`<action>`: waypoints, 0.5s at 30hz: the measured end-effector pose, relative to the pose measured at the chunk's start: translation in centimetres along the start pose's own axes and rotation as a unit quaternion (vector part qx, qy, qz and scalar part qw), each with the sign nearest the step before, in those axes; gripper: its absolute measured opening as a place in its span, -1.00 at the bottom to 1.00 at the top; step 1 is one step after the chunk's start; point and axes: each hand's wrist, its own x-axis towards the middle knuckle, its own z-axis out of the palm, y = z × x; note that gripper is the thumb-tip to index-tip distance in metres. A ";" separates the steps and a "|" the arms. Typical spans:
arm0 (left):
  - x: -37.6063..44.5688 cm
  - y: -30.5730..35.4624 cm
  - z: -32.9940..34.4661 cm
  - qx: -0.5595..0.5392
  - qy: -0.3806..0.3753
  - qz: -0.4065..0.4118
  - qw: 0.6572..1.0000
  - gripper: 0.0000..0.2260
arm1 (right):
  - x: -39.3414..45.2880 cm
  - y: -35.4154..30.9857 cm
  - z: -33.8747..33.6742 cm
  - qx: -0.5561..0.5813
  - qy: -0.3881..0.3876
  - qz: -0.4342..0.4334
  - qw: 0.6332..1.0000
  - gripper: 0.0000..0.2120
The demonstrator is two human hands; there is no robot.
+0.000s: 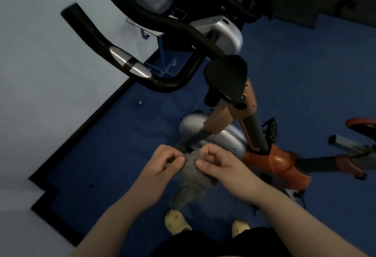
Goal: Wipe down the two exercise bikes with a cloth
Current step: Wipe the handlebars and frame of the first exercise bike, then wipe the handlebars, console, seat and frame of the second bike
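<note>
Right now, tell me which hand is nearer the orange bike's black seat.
Right. The right hand pinches the cloth almost straight below the seat; the left hand pinches it too, farther to the left.

Grey cloth (192, 170), centre low in the frame: soft, fuzzy, matt fabric, crumpled.
Black curved handlebar (162, 21), upper left: smooth, semi-gloss coating, with a polished chrome-like metal grip plate (130, 61), highly reflective.
Black saddle (226, 75), centre: matt, padded-looking cover.
Silver-grey rounded housing (215, 139), below the saddle: smooth plastic, satin sheen.
Orange lower shell (278, 161), right of centre: glossy moulded plastic with highlights.
Copper-brown seat post casing (238, 112): smooth, dull finish.
Blue floor (122, 145): matt, carpet-like, faintly textured.
Pale wall (40, 73), left: flat, matt.
Yellow shoes (177, 222), bottom centre: dull, rubbery look.
</note>
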 end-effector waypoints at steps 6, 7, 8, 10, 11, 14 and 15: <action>-0.2 1.4 4.1 0.011 -0.044 -0.042 0.998 -0.84 | -3.4 1.5 -5.4 -0.083 0.048 -0.018 0.995 -0.88; -0.2 1.9 5.3 0.025 -0.042 -0.040 0.998 -0.85 | -4.4 1.9 -6.4 -0.095 0.051 -0.016 0.994 -0.89; -0.2 2.4 6.6 0.036 -0.037 -0.035 0.998 -0.84 | -5.4 2.3 -7.5 -0.111 0.055 -0.013 0.992 -0.89; -0.2 3.6 9.6 0.034 -0.018 -0.025 0.999 -0.83 | -7.7 2.9 -9.9 -0.149 0.070 -0.015 0.986 -0.91; -0.3 4.2 11.2 0.033 -0.009 -0.021 0.999 -0.85 | -8.8 3.1 -11.2 -0.158 0.078 -0.018 0.984 -0.92; -0.7 5.5 16.0 0.017 -0.001 -0.017 1.000 -0.86 | -12.1 3.8 -14.6 -0.158 0.095 -0.019 0.983 -0.92; -0.8 5.7 17.3 0.006 0.000 -0.024 1.000 -0.86 | -12.8 4.1 -15.3 -0.152 0.097 -0.020 0.983 -0.91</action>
